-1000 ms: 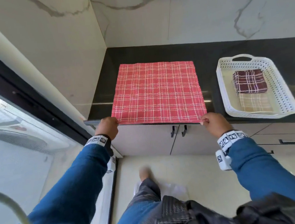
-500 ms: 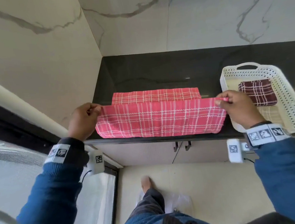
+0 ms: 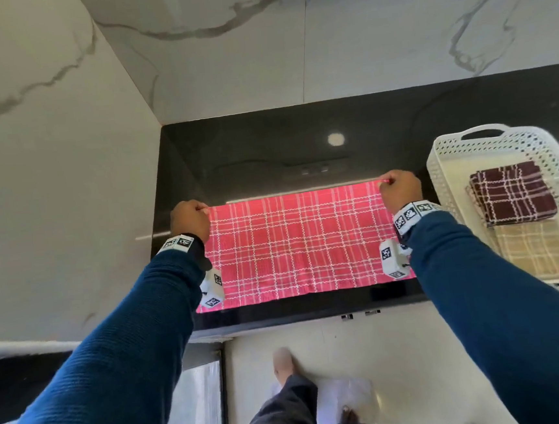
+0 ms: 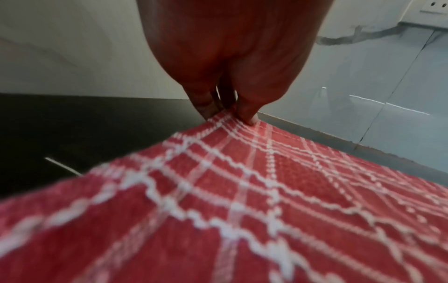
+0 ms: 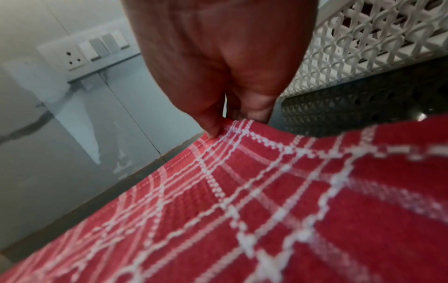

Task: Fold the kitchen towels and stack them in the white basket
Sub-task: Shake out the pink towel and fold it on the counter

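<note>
Your left hand pinches the far left corner of the red plaid kitchen towel, thumb and fingertips closed on the hem. Your right hand pinches the far right corner in the same way, thumb and fingers clamped on the edge. The towel lies on the black countertop, doubled into a long strip, with its near fold close to the counter's front edge.

Handling judgement: the towel is a light, soft woven cloth with no stiffness of its own. It sags wherever it is unsupported and creases wherever you press it. Take hold at the corners and hemmed edges (the hem gives the firmest purchase) and keep tension between both hands so that the layers stay aligned. The weave looks textured, so slipping from a pinch is unlikely.

The white basket stands just to the right of the towel. It holds a folded maroon plaid towel overlapping a folded beige plaid towel.

No brand or readable writing appears on the towels or basket. The white wristbands carry black square marker patterns only, not text.
</note>
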Tool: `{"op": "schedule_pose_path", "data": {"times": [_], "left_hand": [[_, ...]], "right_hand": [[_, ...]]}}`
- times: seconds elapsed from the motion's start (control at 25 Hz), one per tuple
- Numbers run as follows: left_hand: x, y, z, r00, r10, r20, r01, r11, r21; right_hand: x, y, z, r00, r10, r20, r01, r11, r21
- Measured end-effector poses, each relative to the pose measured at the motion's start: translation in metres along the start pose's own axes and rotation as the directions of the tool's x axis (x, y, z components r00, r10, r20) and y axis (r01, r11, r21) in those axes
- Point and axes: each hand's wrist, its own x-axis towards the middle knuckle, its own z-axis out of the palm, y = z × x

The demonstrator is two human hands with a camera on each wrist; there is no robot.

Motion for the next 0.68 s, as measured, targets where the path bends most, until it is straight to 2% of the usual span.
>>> {"op": "schedule_pose_path", "data": {"times": [0.24, 0.32, 0.4, 0.44, 0.48, 0.52, 0.6, 0.64, 0.68], "left_hand": [[0.004, -0.004, 0.008, 0.997, 0.043, -0.067, -0.040, 0.998, 0.040], [0.004, 0.000, 0.004, 0.998, 0.034, -0.059, -0.031, 0.998, 0.063], [-0.004, 0.011, 0.003, 0.999, 0.033, -0.020, -0.029, 0.982, 0.185], [-0.013, 0.020, 0.006, 0.997, 0.077, 0.000, -0.074, 0.958, 0.276], [-0.024, 0.031, 0.014, 0.985, 0.173, 0.021, -0.169, 0.924, 0.342], [-0.037, 0.044, 0.025, 0.951, 0.300, 0.069, -0.304, 0.883, 0.358], [-0.063, 0.066, 0.051, 0.841, 0.486, 0.237, -0.539, 0.788, 0.299], [-0.072, 0.072, 0.064, 0.800, 0.496, 0.337, -0.588, 0.760, 0.278], [-0.075, 0.073, 0.075, 0.780, 0.464, 0.420, -0.600, 0.746, 0.289]], "right_hand": [[0.008, 0.009, 0.011, 1.000, 0.001, 0.002, -0.001, 0.996, -0.091], [0.008, 0.000, 0.010, 0.999, 0.044, 0.029, -0.038, 0.982, -0.185], [-0.004, -0.020, 0.008, 0.997, 0.058, 0.055, -0.031, 0.910, -0.412], [-0.014, -0.031, 0.011, 0.998, 0.020, 0.059, 0.011, 0.884, -0.468], [-0.028, -0.044, 0.016, 0.995, -0.053, 0.084, 0.086, 0.889, -0.450], [-0.044, -0.056, 0.026, 0.979, -0.140, 0.146, 0.186, 0.903, -0.387], [-0.077, -0.075, 0.054, 0.896, -0.247, 0.369, 0.364, 0.885, -0.291], [-0.089, -0.080, 0.069, 0.836, -0.235, 0.496, 0.414, 0.863, -0.289], [-0.096, -0.079, 0.080, 0.786, -0.200, 0.585, 0.450, 0.834, -0.320]]}}
